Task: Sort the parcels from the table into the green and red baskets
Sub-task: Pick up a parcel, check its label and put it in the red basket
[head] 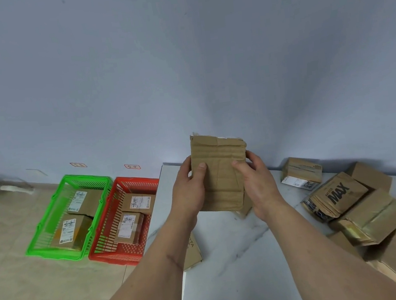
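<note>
- Parcel (220, 172): flat brown cardboard packet, held upright in the air over the far edge of the table (231, 258), plain side to the camera, top edge torn.
- Left hand (187, 189) grips its left edge, thumb on the front face, other fingers hidden behind.
- Right hand (256, 182) grips its right edge, thumb on the front, fingers curled round the back. Both hands closed on the packet.
- Small box (246, 206) sits on the table just under the packet, mostly hidden by the right hand.
- Pile of parcels (377, 222) crowds the right side of the table: boxes and brown bags, overlapping, one bag (338, 194) printed "MAX".
- Labelled box (300, 172) lies by the far edge, next to the wall (179, 51).
- Another box (191, 251) at the table's left edge, partly behind the left forearm.
- Green basket (49, 232) on the floor (35, 297) left of the table, two labelled boxes inside.
- Red basket (109, 252) between the green one and the table, touching the green one, two labelled boxes inside.
- Two small red tags (132, 166) on the wall behind the baskets; text unreadable.
</note>
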